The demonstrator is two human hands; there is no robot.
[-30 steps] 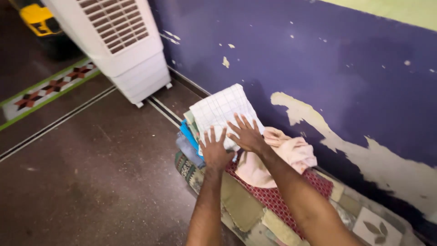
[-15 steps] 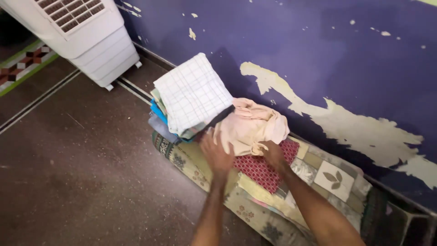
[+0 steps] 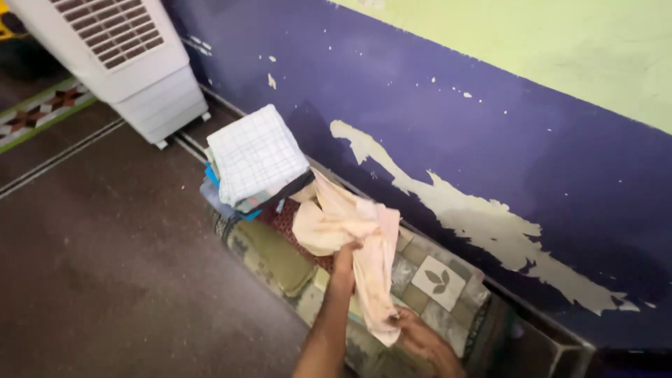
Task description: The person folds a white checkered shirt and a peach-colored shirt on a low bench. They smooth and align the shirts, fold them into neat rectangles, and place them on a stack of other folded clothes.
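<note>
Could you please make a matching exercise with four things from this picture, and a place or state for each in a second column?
Things:
1. peach cloth
2. white checked cloth
3. white air cooler
4. patchwork mat

Places or states:
A. stands on the floor at upper left
B. lies on the floor along the wall
C. lifted, held by the left hand and right hand
D. folded, on top of the clothes pile

Pairs: 1-C, 2-D, 3-A, 4-B
</note>
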